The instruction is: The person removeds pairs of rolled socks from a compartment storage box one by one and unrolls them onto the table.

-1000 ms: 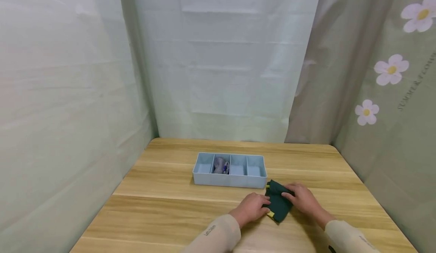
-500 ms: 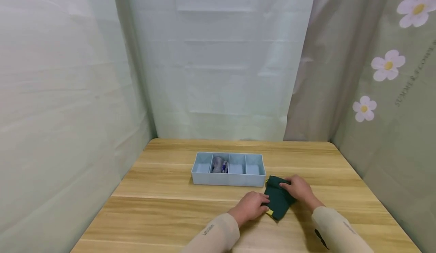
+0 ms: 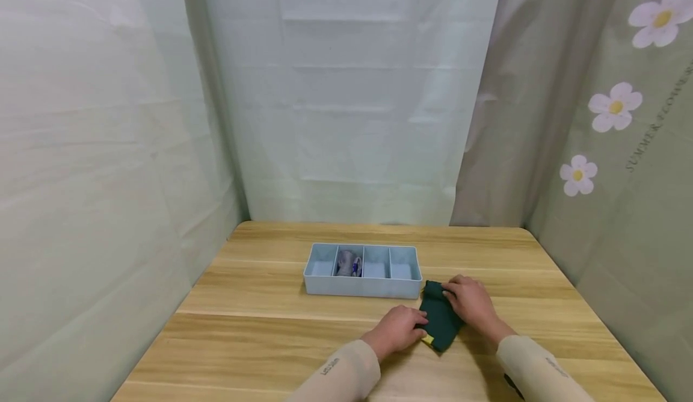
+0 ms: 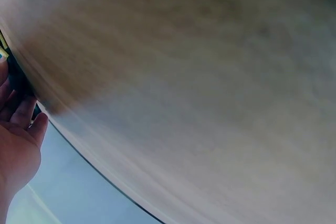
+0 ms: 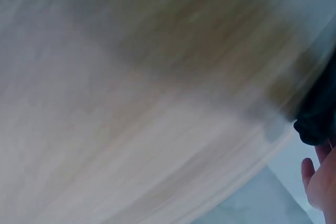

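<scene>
A dark green folded cloth (image 3: 444, 325) with yellow trim lies on the wooden table, right of centre in the head view. My left hand (image 3: 397, 330) holds its left edge, with thumb and fingers beside the yellow patch. At the far right edge, my right hand (image 3: 472, 299) grips a folded part. The right wrist view catches a bunched end of the cloth (image 5: 317, 108) above my fingers, partly cut off. In the left wrist view only some fingers and a little of the cloth show at the left border.
A light blue box (image 3: 363, 286) with several compartments stands just behind the cloth. Its second compartment from the left holds a rolled grey thing (image 3: 346, 263) with some blue on it. Pale curtains (image 3: 352, 119) hang behind and at both sides of the table (image 3: 243, 330).
My right hand has shifted over the cloth's far edge and lies more to the left than before. The cloth's far part is folded over differently. My left hand stays nearly in place.
</scene>
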{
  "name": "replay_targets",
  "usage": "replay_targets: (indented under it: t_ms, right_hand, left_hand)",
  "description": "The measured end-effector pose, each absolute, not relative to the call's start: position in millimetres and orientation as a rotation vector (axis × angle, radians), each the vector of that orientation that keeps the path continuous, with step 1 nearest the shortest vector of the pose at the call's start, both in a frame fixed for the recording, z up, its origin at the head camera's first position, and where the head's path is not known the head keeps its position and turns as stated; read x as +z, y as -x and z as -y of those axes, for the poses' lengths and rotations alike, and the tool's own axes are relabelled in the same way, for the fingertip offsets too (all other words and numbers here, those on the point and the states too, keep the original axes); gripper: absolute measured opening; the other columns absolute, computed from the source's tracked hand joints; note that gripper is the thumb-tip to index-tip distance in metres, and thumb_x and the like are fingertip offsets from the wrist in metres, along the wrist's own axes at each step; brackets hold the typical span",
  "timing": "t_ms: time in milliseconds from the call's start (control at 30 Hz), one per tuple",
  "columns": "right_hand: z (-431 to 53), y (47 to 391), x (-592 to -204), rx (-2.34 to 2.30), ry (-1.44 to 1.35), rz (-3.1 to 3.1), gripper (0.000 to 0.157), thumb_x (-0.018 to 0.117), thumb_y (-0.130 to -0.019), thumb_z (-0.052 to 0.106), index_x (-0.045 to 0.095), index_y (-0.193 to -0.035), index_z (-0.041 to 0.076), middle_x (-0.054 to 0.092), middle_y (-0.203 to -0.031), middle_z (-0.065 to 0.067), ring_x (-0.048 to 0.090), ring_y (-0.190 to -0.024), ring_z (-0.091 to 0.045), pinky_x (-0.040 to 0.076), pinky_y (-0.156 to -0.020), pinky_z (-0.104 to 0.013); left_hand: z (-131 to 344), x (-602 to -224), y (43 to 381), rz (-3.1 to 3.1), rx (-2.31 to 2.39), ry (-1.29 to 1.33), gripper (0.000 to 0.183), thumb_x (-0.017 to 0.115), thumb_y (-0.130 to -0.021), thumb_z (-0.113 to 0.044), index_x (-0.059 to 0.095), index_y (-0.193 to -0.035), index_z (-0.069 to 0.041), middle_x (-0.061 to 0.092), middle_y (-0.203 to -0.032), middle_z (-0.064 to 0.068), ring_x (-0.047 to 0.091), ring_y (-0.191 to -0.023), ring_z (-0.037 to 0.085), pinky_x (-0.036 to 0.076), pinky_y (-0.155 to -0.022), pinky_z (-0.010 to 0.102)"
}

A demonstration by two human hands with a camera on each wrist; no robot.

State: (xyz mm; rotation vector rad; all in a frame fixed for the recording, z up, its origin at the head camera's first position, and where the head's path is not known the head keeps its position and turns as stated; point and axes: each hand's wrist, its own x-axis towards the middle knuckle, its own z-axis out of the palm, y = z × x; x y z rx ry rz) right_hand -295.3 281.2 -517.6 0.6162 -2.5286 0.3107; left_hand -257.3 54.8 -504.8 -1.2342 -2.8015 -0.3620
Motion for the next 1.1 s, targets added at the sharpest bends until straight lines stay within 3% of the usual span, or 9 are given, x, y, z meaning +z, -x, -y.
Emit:
replay_targets:
  t_ms: [133,333,600,733,900,1100]
  right_hand:
    - [-283.5,295.2,-517.2,0.302,-0.635,2.607,0.026,0.075,-0.089,0.02,0.076,-0.108,0.002,0.067,-0.099,-0.012,0.064,-0.09,-0.032,0.052,-0.077,-0.052]
    - [-283.0,309.9,-513.8,0.421,-0.594,2.745,0.018,0.069,-0.092,0.013,0.076,-0.104,0.001,0.068,-0.095,-0.012,0.066,-0.088,-0.033,0.053,-0.077,-0.051]
    - [-283.0,323.8,-506.3,0.665,-0.321,2.881,0.026,0.067,-0.095,0.016,0.068,-0.114,-0.002,0.069,-0.106,-0.02,0.065,-0.1,-0.04,0.049,-0.086,-0.057]
    - [-283.8,325.1,-507.9,0.631,-0.235,2.791,0.019,0.074,-0.09,0.017,0.068,-0.102,0.004,0.067,-0.103,-0.017,0.063,-0.097,-0.039,0.047,-0.083,-0.059]
    - [-283.4,326.6,-509.2,0.397,-0.414,2.69,0.006,0.074,-0.088,0.014,0.075,-0.088,0.008,0.069,-0.093,-0.01,0.064,-0.089,-0.035,0.048,-0.078,-0.058]
    - [-290.3,325.1,-508.3,0.391,-0.529,2.82,0.029,0.067,-0.095,0.027,0.075,-0.11,0.004,0.07,-0.11,-0.016,0.064,-0.104,-0.039,0.046,-0.089,-0.06]
  left_hand:
    - [-55.5,-505.0,257.1,2.803,-0.361,1.242,0.025,0.067,-0.095,-0.024,0.075,-0.115,-0.013,0.068,-0.124,-0.003,0.062,-0.113,0.008,0.045,-0.096,0.023]
    - [-53.2,-506.6,257.1,2.787,-0.353,1.247,0.025,0.068,-0.094,-0.024,0.076,-0.115,-0.013,0.068,-0.124,-0.004,0.062,-0.112,0.007,0.045,-0.095,0.022]
    - [-54.8,-506.4,259.6,2.79,-0.353,1.271,0.026,0.067,-0.095,-0.025,0.075,-0.115,-0.013,0.067,-0.124,-0.004,0.061,-0.113,0.006,0.045,-0.097,0.022]
    - [-58.5,-507.1,259.6,2.804,-0.364,1.286,0.026,0.068,-0.095,-0.025,0.075,-0.116,-0.012,0.067,-0.125,-0.004,0.061,-0.114,0.007,0.045,-0.097,0.022]
    - [-58.6,-509.2,260.0,2.83,-0.375,1.262,0.026,0.068,-0.095,-0.025,0.075,-0.117,-0.013,0.067,-0.126,-0.005,0.06,-0.115,0.007,0.045,-0.098,0.023]
    - [-54.9,-507.1,259.2,2.819,-0.339,1.266,0.026,0.068,-0.094,-0.025,0.075,-0.116,-0.013,0.067,-0.125,-0.005,0.061,-0.113,0.007,0.045,-0.096,0.023]
